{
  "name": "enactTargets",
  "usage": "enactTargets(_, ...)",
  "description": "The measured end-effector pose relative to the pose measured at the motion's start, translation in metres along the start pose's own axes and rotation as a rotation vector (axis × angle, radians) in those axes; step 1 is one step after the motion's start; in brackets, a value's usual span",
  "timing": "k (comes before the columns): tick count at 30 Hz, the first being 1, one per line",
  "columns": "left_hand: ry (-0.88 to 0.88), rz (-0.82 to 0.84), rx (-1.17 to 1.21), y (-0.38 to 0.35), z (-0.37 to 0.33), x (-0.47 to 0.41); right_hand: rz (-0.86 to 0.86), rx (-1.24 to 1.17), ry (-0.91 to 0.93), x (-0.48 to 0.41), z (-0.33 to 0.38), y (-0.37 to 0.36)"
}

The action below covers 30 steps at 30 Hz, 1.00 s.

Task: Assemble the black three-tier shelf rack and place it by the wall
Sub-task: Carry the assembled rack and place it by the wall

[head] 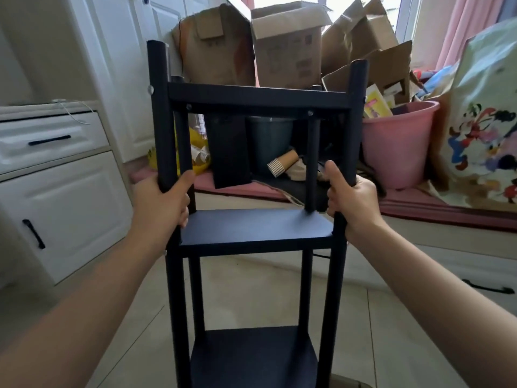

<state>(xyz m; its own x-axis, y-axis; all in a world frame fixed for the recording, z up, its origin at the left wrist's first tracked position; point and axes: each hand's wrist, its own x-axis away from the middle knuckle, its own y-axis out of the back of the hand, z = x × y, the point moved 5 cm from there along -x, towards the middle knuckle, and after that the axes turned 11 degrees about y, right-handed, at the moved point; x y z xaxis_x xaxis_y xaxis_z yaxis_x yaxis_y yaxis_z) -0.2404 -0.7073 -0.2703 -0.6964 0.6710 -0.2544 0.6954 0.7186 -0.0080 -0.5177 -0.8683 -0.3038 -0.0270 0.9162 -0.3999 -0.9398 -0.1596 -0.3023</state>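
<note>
Rack: black three-tier shelf rack (253, 228) upright over the tiled floor (251, 289), directly ahead; 3 shelves and 4 posts joined, screw heads visible at the top tier; feet out of frame, so lifted or standing not determinable.
Left hand: left hand (161, 201) curled round the front-left post (162, 113), thumb across the front, just above the middle shelf (253, 225).
Right hand: right hand (353, 204) curled round the front-right post (355, 119) at matching height, thumb pointing up beside the post.
Reason for grip: likely 2 posts taken at equal height near mid-frame to keep the tall, narrow frame level and balanced for carrying or shifting; arms extended, rack kept away from the body.
Rack relative to hands: between both hands; top shelf (257, 96) above them, bottom shelf (253, 357) well below.
Surroundings: cardboard boxes (288, 49) and pink bucket (397, 144) behind the rack; white cabinet (70, 205) to the left.
Stage: assembly judged done; placement by the wall judged pending.
</note>
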Motion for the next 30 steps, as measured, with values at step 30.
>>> enactTargets(30, 0.316, -0.219, -0.169, -0.078, -0.143, -0.216, 0.041, 0.452, -0.181, -0.231, 0.135, -0.090)
